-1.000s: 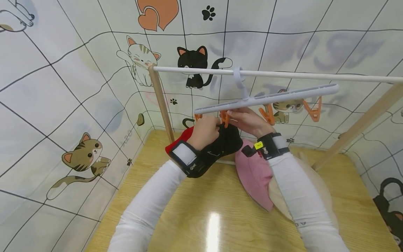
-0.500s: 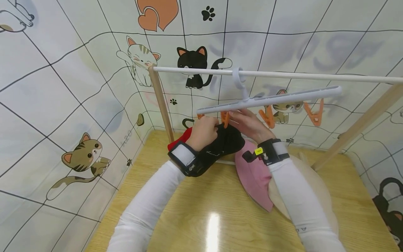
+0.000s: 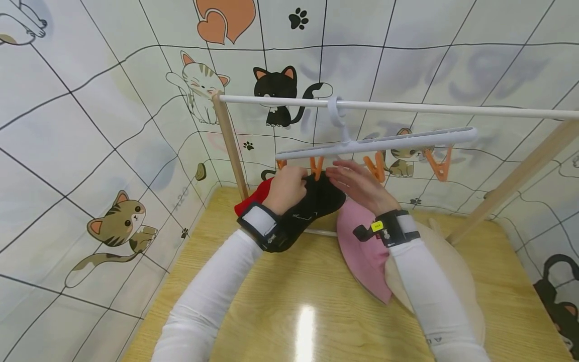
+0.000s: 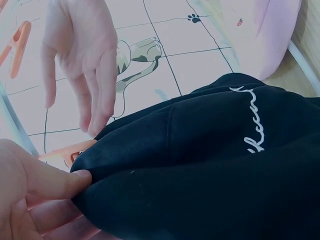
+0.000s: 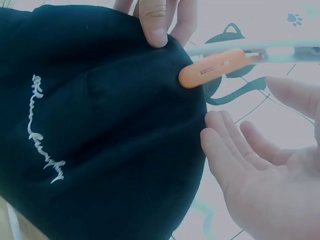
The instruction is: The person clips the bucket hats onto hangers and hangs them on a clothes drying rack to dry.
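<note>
A black hat (image 3: 312, 203) with white script lettering hangs from an orange clip (image 3: 317, 168) on the white hanger (image 3: 389, 145). My left hand (image 3: 286, 190) pinches the hat's edge between thumb and fingers, just left of that clip. In the right wrist view the clip (image 5: 212, 69) bites on the black cloth (image 5: 125, 125). My right hand (image 3: 359, 186) is spread with straight fingers, its fingertips right at the hat's edge and off the clip. Red cloth (image 3: 255, 196) shows to the left of my left hand, partly hidden by it.
The hanger hooks over a white rod (image 3: 429, 107) between wooden posts. Two more orange clips hang on its right half, one a middle clip (image 3: 375, 166) and one an end clip (image 3: 440, 164). A pink hat (image 3: 357, 251) and a cream one (image 3: 452, 266) lie on the wooden table (image 3: 267, 311).
My right hand has let go of the orange clip, and its fingers have straightened and drawn back to the right. The hanger has shifted slightly left. My left hand keeps its hold.
</note>
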A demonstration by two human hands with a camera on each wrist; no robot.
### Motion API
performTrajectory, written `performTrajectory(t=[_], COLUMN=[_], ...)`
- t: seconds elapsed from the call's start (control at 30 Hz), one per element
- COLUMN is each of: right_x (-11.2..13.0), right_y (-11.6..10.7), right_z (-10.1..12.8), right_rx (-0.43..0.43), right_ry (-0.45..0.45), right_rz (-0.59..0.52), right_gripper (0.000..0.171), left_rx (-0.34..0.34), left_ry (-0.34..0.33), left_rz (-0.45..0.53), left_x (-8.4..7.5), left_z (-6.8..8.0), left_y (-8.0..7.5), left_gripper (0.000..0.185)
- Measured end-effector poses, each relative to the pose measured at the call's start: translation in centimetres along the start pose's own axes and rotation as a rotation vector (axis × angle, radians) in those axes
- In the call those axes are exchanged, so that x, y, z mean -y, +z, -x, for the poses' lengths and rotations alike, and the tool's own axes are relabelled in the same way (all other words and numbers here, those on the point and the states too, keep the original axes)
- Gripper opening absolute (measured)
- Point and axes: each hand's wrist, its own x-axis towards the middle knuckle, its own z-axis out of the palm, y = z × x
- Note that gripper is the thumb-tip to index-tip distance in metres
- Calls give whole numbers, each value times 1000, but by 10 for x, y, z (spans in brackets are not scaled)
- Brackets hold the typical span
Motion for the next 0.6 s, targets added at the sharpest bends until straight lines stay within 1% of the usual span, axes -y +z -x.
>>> performTrajectory(t=[0.2,0.33,0.53,0.6], right_x=[-4,-7,-11,-12], right_y=[-7,-11,-17,-19], right_z=[5,10,17,20], right_rx=[0,-20,-42,-47], right_ry=[34,36,52,58], right_rz=[48,58,40,58], right_gripper=[28,32,35,35], left_rx=[12,23,48,56], left_ry=[-30,-24,-6,3], left_rz=[33,40,56,44], left_x=[3,4,5,4], left_z=[1,1,2,2], left_y=[-1,-1,0,0], left_gripper=[11,13,11,11])
